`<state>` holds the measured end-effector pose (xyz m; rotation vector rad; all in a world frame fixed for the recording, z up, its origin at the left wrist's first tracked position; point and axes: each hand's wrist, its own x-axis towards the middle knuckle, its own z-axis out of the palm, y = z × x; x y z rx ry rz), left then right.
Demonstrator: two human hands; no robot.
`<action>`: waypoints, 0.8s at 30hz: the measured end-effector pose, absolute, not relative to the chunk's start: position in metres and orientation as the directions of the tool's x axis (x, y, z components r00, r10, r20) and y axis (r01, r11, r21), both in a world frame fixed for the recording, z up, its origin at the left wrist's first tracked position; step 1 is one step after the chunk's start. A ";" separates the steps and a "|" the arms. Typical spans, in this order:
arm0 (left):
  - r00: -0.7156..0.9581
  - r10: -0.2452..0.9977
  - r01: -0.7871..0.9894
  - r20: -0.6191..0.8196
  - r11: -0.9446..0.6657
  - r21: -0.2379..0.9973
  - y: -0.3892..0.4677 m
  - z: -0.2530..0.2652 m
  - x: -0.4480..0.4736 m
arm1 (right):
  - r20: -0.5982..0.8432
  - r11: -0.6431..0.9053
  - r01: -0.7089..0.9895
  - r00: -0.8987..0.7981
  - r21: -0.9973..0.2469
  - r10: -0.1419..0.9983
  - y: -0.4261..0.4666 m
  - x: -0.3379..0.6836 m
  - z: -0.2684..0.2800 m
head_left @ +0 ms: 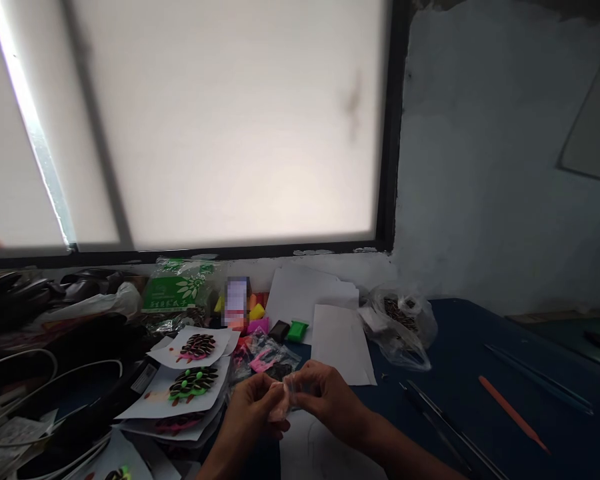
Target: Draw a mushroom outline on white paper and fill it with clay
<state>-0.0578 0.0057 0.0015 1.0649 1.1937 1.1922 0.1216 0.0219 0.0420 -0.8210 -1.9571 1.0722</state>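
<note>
Close over the table, my left hand [253,410] is closed around a small peach-coloured packet of modelling clay [279,402] in clear wrapping. My right hand [330,400] pinches the wrapping at the packet's right side, so the two hands almost touch. Below them lies a white paper sheet [313,447] with faint lines on it. Just beyond are crumpled clear wrappers [273,350] with pink and black bits inside. To the left, white cards [145,400] are stacked, bearing figures made of dark striped seeds [199,347] with pink or green clay.
Green [297,331] and black clay packets [279,331] sit behind the wrappers, near a seed bag [175,287] and phone [237,300]. White papers [340,340] and a plastic bag of seeds [403,320] stand right. An orange tool [513,413] and tweezers [450,423] lie nearby.
</note>
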 end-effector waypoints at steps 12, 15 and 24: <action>0.000 0.997 -0.207 -0.077 0.075 0.975 0.003 0.005 -0.051 | 0.338 0.500 0.269 -0.476 -0.823 0.812 0.026 0.120 0.025; -0.045 0.997 -0.248 -0.067 0.054 0.967 0.010 -0.003 -0.053 | 0.348 0.500 0.246 -0.470 -0.830 0.811 0.027 0.122 0.025; 0.053 0.998 -0.220 -0.031 0.042 0.974 0.012 -0.015 -0.058 | 0.227 0.395 0.209 -0.549 -0.894 0.804 0.024 0.121 0.028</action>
